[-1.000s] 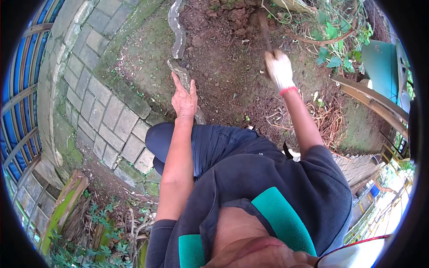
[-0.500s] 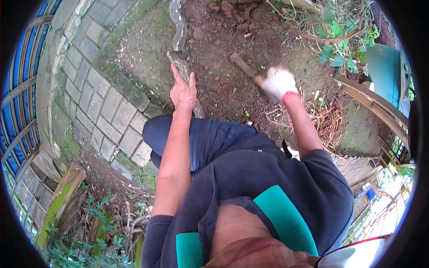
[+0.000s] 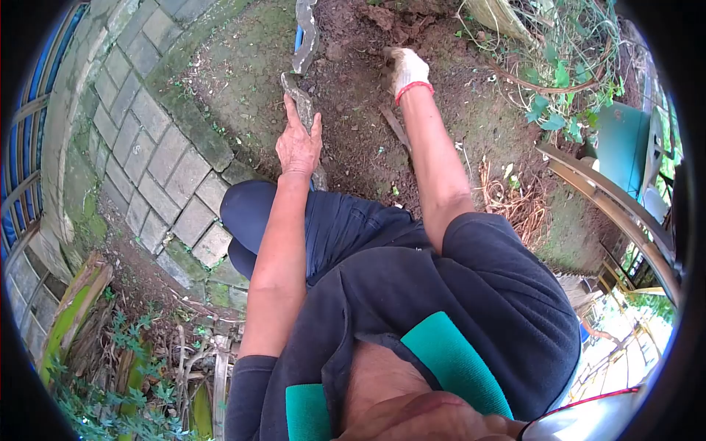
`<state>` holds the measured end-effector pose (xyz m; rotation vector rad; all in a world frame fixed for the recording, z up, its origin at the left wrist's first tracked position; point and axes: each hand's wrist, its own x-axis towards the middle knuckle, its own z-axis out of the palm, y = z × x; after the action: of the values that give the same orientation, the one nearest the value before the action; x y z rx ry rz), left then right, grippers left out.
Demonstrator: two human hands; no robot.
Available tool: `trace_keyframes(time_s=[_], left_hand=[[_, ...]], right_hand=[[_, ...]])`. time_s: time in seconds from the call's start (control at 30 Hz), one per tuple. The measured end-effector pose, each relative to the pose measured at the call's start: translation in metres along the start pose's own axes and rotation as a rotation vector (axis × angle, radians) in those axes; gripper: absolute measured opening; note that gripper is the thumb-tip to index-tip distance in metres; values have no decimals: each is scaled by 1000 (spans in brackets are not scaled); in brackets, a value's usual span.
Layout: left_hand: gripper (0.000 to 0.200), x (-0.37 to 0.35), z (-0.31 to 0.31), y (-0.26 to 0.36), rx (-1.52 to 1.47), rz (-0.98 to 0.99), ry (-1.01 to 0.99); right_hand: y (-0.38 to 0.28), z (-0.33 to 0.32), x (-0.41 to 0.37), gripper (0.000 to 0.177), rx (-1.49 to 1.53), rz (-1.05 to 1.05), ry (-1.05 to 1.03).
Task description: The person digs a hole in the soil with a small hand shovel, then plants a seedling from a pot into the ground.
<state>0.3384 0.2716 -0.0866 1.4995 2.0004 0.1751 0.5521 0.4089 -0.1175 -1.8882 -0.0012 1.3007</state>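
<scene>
My bare left hand (image 3: 298,145) lies along the top of a thin grey edging stone (image 3: 297,90) that stands on edge in the soil, fingers on one side and thumb on the other. My right hand (image 3: 407,69), in a white glove with a red cuff, reaches far forward onto loose clods of brown soil (image 3: 368,29); whether it grips anything is hidden. A wooden-handled tool (image 3: 395,126) lies on the bare earth under my right forearm, free of either hand. I am crouched, my knee (image 3: 254,213) just behind the stone.
A second wavy grey edging piece (image 3: 307,37) continues the line farther ahead. Mossy paving bricks (image 3: 158,173) lie to the left, with a blue fence (image 3: 18,169) beyond. Vines (image 3: 559,73), dry stalks (image 3: 515,198), a green container (image 3: 625,136) and a metal rail (image 3: 610,202) crowd the right.
My right hand swung the tool down, then let it go; it now lies on the soil while the gloved hand has reached forward to the clods. My left hand stayed on the stone.
</scene>
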Motion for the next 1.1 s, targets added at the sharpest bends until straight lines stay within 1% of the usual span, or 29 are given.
trace_keyframes(time_s=[0.03,0.1,0.13,0.2,0.23,0.27,0.3,0.33,0.4,0.5,0.53,0.57,0.6,0.63,0.67,0.7,0.73,0.77,0.83,0.9,0.93,0.97,1.03,1.07,1.1], left_hand=[[86,-4,-1,-2,9,-7,-10],[86,0,-1,2,16,-4,-7],[85,1,-2,2,11,-21,-34],[84,0,-3,3,0,-9,-13],[84,-1,-4,5,-7,-8,-2],[82,0,-6,6,1,-45,-36],[82,0,-6,6,1,-40,-37],[82,0,-6,5,-3,-37,-37],[82,-2,-5,5,-14,-27,-31],[83,1,-4,5,-15,-18,-20],[83,2,-5,6,-6,-26,-31],[83,0,-6,5,7,-35,-50],[83,-4,-5,4,6,-37,-51],[83,-4,-4,4,4,-32,-46],[82,0,-5,5,1,-21,-36],[82,1,-5,5,-2,-24,-35],[82,0,-7,5,-6,-27,-38],[82,-1,-7,6,-13,-32,-42],[82,0,-8,7,-19,-44,-58],[82,0,-9,8,-16,-49,-64],[82,-1,-9,7,-9,-46,-69],[81,0,-7,8,-15,-43,-55],[79,0,-7,7,-14,-38,-38],[78,1,-8,6,-13,-45,-48],[76,1,-10,7,-13,-51,-59]], right_hand=[[1,-6,5,13,71,53,-19],[0,-24,4,9,96,92,-113],[-3,-24,3,10,47,7,-123],[1,-23,-1,11,-51,-135,-144],[2,-21,4,20,-265,-283,-92],[2,-21,6,25,-387,-427,-72],[3,-20,11,30,-509,-577,-51],[5,-17,15,31,-617,-585,-90],[13,-3,24,31,-795,-532,30],[-13,15,-7,33,-333,-109,74],[-12,11,10,35,-519,-148,-45],[-5,6,25,34,-342,-88,-75],[8,-4,47,34,-558,-226,-85],[8,-8,42,35,-860,-409,-102],[9,-12,37,37,-1153,-610,-64],[1,-7,4,40,-1535,-848,-19],[12,2,5,43,-1104,-613,79],[20,14,7,42,-936,-539,114],[12,23,26,36,-450,-206,122],[8,7,53,20,-217,-68,80],[-3,0,32,19,-132,-12,-37],[-11,-2,19,26,-160,-2,-17],[-11,-9,21,33,-228,-6,-48],[-12,-10,23,32,-263,7,-67],[-20,-12,10,32,-299,20,-85]])
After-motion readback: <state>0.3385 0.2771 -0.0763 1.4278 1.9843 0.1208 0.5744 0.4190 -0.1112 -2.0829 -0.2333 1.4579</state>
